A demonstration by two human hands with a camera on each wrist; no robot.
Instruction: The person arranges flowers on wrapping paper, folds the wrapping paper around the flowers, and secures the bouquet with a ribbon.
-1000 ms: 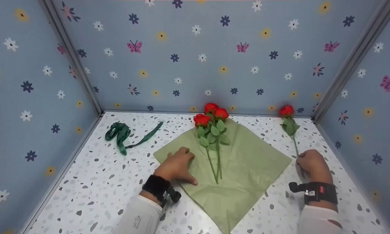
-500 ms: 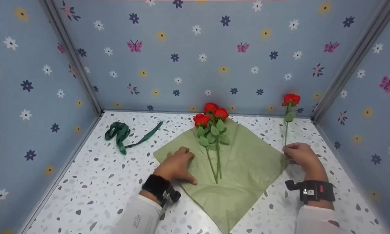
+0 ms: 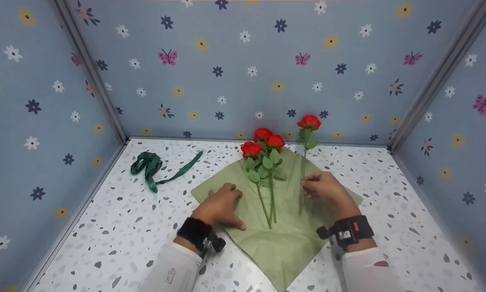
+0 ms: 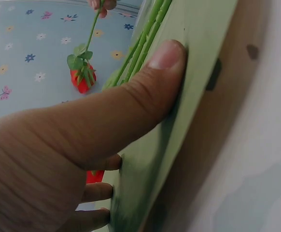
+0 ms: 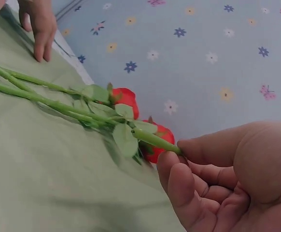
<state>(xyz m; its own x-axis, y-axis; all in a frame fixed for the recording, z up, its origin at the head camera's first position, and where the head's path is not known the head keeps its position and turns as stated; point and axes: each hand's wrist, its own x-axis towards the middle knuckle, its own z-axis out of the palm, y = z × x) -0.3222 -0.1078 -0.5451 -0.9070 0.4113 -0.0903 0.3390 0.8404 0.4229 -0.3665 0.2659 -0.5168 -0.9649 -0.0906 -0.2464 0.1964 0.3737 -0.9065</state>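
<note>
My right hand (image 3: pixel 326 190) pinches the stem of a single red rose (image 3: pixel 309 122) between thumb and fingers. The rose stands nearly upright over the right part of a green sheet of wrapping paper (image 3: pixel 307 239). In the right wrist view the cut end of its stem (image 5: pixel 155 140) pokes out past my fingertips. Three red roses (image 3: pixel 263 162) lie together on the paper, blooms at its far corner and stems toward me. My left hand (image 3: pixel 220 207) rests on the paper's left edge with fingers and thumb spread; the left wrist view shows the thumb (image 4: pixel 145 82) pressing on the paper.
A dark green ribbon (image 3: pixel 147 168) lies loosely looped at the back left of the speckled white table (image 3: pixel 117 227). Blue floral panels (image 3: pixel 247 93) wall in the table at the back and on both sides.
My right hand has lifted the single rose from the right side of the table and carried it left over the paper. My left hand and the three roses stay put.
</note>
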